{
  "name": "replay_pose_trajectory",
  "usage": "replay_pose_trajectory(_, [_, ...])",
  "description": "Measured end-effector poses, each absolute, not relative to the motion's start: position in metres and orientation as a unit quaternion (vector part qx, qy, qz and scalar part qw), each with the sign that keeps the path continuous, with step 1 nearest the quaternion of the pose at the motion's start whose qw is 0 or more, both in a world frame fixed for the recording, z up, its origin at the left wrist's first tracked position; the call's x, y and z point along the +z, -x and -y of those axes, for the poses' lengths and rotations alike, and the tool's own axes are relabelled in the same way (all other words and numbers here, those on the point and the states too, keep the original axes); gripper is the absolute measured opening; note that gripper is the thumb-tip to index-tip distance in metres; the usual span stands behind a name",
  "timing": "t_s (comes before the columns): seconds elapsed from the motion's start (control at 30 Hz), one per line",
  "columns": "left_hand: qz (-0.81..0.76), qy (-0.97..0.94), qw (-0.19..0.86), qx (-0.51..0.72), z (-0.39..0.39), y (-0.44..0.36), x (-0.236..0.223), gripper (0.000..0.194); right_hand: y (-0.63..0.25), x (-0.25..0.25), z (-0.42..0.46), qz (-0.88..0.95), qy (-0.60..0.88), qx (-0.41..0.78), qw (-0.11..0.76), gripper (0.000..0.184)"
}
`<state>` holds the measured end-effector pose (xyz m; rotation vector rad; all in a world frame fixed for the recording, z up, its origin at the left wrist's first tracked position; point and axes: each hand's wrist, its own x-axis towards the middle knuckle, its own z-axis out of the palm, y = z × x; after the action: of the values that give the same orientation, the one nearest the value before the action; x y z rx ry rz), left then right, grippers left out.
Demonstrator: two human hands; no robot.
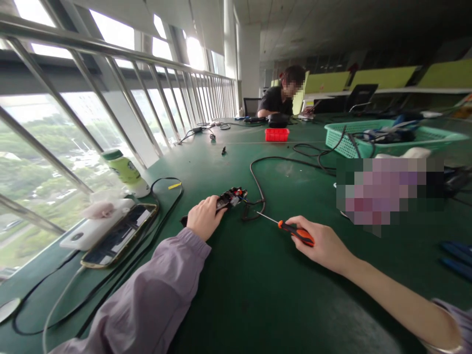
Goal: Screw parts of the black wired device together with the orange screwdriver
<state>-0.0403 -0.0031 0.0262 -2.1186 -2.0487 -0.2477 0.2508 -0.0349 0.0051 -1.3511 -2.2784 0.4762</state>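
Observation:
My left hand (205, 216) is closed around a dark elongated device (231, 198) on the green table. Its far end is exposed, with small red, white and black parts and thin wires; I cannot make out what kind of device it is. A black cable (260, 185) runs from that end toward the right. In my right hand (320, 242) is a screwdriver (298, 233) with an orange and black handle. Its thin metal shaft points left toward the device, and the tip is apart from it, near the cable.
A phone (120, 236), a white case (94, 231), and a green-capped bottle (125, 172) are at the left by the railing. Farther off are a red basket (277, 134) and a green basket (339, 140) of tools. Blue handles (456, 255) lie right. Another person (282, 96) sits at the far end.

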Motion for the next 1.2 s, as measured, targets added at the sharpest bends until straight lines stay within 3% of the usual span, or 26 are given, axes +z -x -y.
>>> replay_pose_trajectory(0.17, [0.802,0.574,0.108,-0.125,0.009,0.089,0.046,0.036,-0.25,0.006,0.035,0.823,0.494,0.182,0.213,0.026])
replay_pose_trajectory(0.37, [0.81,0.516,0.19,-0.204,0.007,0.118,0.054,0.03,-0.25,0.003,0.033,0.825,0.494,0.184,0.202,0.026])
replay_pose_trajectory(0.57, [0.807,0.544,0.189,-0.128,-0.002,0.126,0.037,0.029,-0.251,0.0,0.03,0.832,0.488,0.169,0.201,0.026])
replay_pose_trajectory(0.83, [0.773,0.554,0.252,-0.18,0.0,0.128,0.038,0.023,-0.25,0.006,0.035,0.828,0.489,0.175,0.21,0.029])
replay_pose_trajectory(1.03, [0.704,0.595,0.294,-0.255,0.004,0.103,0.038,0.025,-0.252,0.002,0.03,0.783,0.514,0.21,0.281,0.035])
replay_pose_trajectory(1.2, [0.551,0.777,0.231,-0.2,0.002,0.054,0.019,0.027,-0.253,0.0,0.026,0.767,0.508,0.222,0.323,0.035])
